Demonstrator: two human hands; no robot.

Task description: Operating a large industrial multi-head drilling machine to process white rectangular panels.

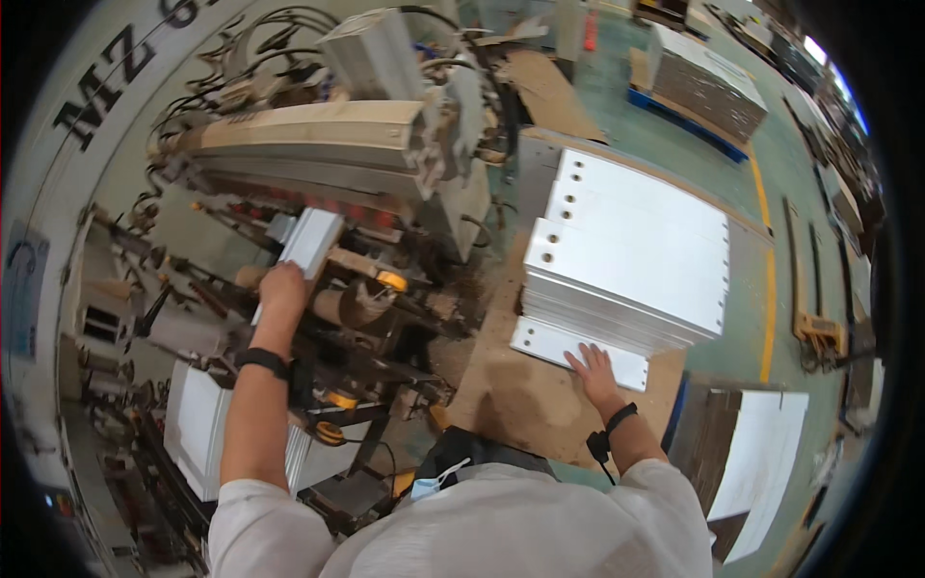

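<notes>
A narrow white panel (306, 243) sat left of centre in the frame, on the bed of a drilling machine (318, 144), its long axis running from lower left to upper right, away from the person. The left hand (282, 289) was clamped on its near end, fingers curled over the edge, so the panel lay straight ahead of that hand and along the line of the forearm. The panel looked flat, smooth and hard-edged, a laminated board with a matt white face.

Lower right of centre, the right hand (590, 364) lay flat with fingers spread on the lowest white board (578, 352), which jutted out from under a stack of white boards (626, 270); it pressed down and gripped nothing. Those boards were long rectangles with small round holes near their ends, their long axes running left to right across the frame. The stack rested on a brown sheet (520, 395) over the green floor (771, 193).

The left hand was the nearer one to the machine, the right the nearer to the stack. Dark cables looped over the machine at upper left, and more white panels (198, 424) stood at lower left.
</notes>
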